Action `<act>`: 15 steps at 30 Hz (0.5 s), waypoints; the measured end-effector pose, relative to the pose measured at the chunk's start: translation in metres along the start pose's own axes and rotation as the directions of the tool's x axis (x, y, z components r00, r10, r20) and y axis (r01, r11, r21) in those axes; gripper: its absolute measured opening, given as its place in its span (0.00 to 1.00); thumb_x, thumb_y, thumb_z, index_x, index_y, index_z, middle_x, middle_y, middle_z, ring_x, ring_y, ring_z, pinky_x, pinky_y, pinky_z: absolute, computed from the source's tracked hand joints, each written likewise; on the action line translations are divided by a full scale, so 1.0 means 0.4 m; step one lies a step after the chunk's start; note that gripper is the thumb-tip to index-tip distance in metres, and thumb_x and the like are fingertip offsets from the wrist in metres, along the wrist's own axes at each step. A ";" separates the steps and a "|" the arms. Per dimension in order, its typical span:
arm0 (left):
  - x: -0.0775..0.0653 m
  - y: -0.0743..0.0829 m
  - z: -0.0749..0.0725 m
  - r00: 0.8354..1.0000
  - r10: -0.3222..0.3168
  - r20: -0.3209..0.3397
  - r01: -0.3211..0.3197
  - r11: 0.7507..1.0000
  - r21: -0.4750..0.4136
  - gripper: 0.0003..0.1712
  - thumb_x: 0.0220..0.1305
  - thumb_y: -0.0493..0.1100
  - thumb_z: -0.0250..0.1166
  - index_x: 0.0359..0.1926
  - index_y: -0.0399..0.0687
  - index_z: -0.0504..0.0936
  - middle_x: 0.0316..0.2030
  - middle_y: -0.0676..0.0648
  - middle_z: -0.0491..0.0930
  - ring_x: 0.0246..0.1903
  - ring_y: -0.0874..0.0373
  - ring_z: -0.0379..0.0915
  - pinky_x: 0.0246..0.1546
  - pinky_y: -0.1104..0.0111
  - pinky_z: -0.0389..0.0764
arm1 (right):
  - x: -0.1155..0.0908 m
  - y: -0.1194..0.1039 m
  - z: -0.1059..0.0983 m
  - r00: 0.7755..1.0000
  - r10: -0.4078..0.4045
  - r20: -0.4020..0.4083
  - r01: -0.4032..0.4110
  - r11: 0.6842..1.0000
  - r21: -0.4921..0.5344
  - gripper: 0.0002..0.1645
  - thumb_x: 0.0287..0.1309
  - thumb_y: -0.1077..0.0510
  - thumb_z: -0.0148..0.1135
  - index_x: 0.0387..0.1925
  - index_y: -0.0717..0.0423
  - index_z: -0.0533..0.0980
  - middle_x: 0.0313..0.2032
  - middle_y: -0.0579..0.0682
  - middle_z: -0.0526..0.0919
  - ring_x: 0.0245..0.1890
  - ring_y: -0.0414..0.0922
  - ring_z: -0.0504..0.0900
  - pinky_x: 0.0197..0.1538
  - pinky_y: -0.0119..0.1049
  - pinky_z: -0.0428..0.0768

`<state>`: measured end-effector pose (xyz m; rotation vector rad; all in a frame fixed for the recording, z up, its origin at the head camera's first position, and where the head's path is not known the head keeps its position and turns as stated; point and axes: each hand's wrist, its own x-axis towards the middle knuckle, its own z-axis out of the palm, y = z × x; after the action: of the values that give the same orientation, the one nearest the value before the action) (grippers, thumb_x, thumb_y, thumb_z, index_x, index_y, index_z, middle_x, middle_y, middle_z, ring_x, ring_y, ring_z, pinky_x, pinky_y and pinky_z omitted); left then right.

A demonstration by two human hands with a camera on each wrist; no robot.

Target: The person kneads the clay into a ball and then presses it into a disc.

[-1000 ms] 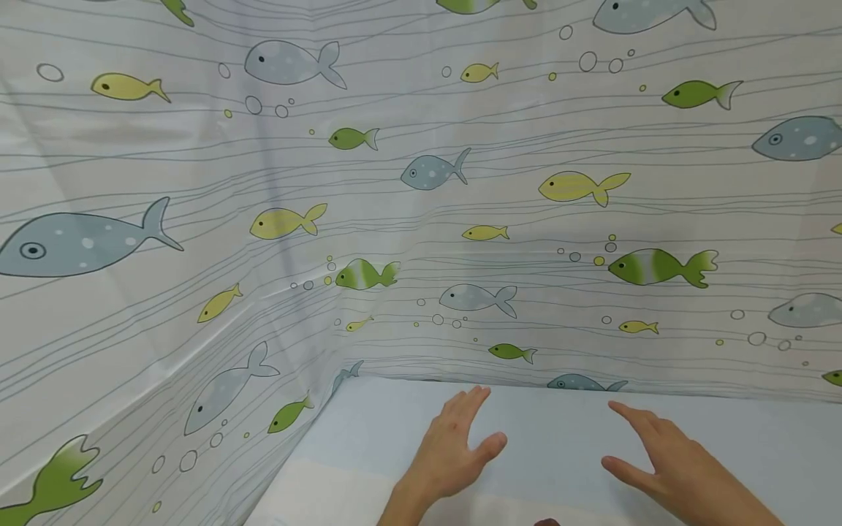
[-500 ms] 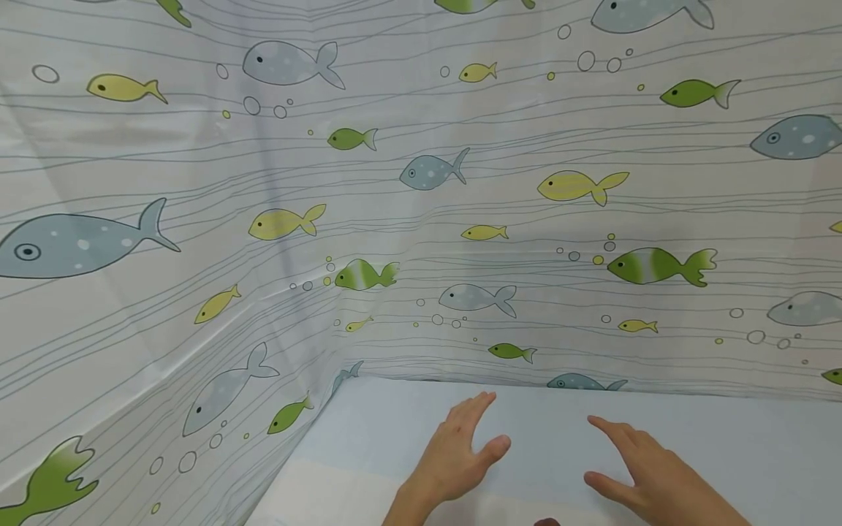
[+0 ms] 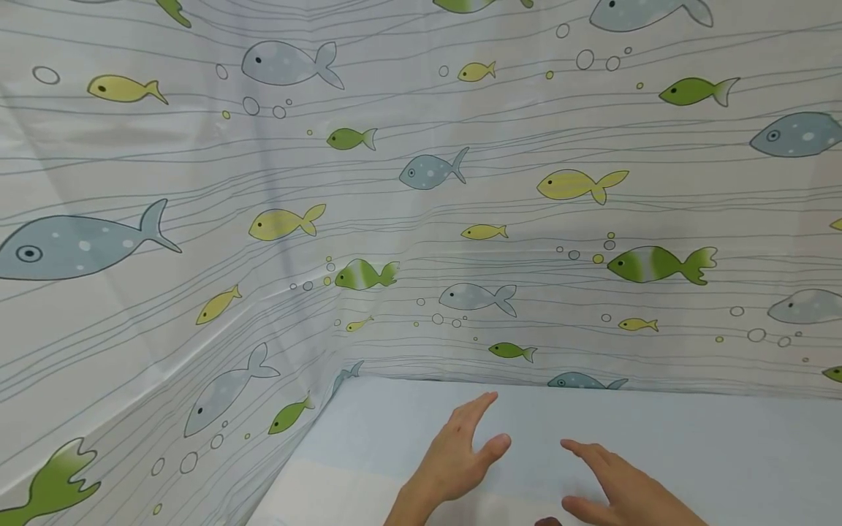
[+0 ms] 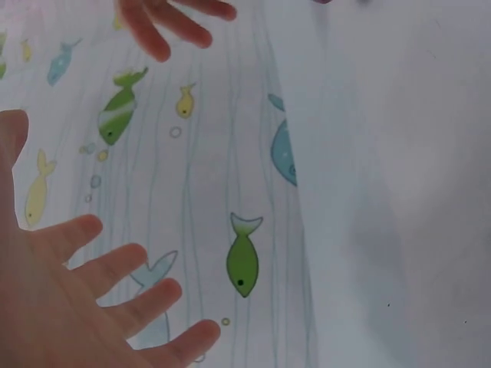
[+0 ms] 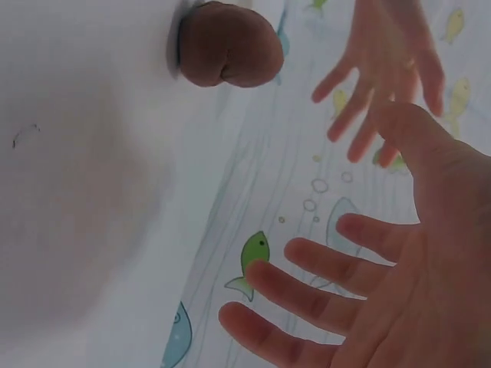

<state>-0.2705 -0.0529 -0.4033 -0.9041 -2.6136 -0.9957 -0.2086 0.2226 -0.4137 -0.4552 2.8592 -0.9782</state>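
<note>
A rounded brown lump (image 5: 230, 46) with a crease in it, like clay or dough, sits on the pale surface in the right wrist view. Only its top shows at the bottom edge of the head view. My left hand (image 3: 454, 460) hovers beyond it to the left, thumb apart and fingers extended, holding nothing. To the right, my right hand (image 3: 621, 486) faces it with fingers spread and also holds nothing. A gap separates the two palms. Both wrist views show the fingers (image 4: 157, 303) relaxed and apart from the lump.
A light blue and white tabletop (image 3: 723, 446) lies under the hands. Behind and to the left rises a white curtain (image 3: 408, 226) printed with green, yellow and blue fish, meeting the tabletop along its back and left edges.
My right hand has moved left and a little toward the bottom of the view, closing in on the left hand. The left hand has shifted only slightly right. The lump stays put.
</note>
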 end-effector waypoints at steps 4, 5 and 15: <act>0.000 -0.002 0.004 1.000 -0.002 -0.003 0.002 1.000 -0.007 0.35 0.71 0.66 0.49 0.74 0.63 0.61 0.70 0.56 0.66 0.70 0.56 0.60 0.65 0.50 0.67 | 0.007 -0.001 0.019 0.999 0.005 0.039 -0.008 0.997 0.071 0.45 0.59 0.38 0.65 0.70 0.56 0.64 0.64 0.63 0.71 0.54 0.62 0.78 0.44 0.65 0.78; 0.001 -0.003 0.005 1.000 -0.002 -0.003 0.002 1.000 -0.008 0.35 0.71 0.66 0.49 0.74 0.63 0.61 0.70 0.55 0.66 0.70 0.55 0.61 0.64 0.50 0.68 | 0.009 -0.001 0.025 0.999 0.008 0.042 -0.011 0.997 0.081 0.46 0.58 0.38 0.66 0.70 0.56 0.64 0.63 0.63 0.71 0.52 0.61 0.79 0.43 0.64 0.78; 0.001 -0.003 0.007 1.000 -0.028 0.003 0.028 0.999 -0.022 0.34 0.71 0.66 0.49 0.74 0.67 0.60 0.70 0.55 0.66 0.69 0.54 0.62 0.62 0.48 0.70 | 0.013 -0.009 0.088 0.998 0.033 0.058 -0.038 0.995 0.091 0.45 0.57 0.33 0.64 0.68 0.52 0.67 0.56 0.51 0.76 0.37 0.48 0.80 0.32 0.49 0.80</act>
<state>-0.2715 -0.0515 -0.4057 -0.8767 -2.6295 -1.0336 -0.2064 0.1978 -0.4394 -0.4156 2.7494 -1.0675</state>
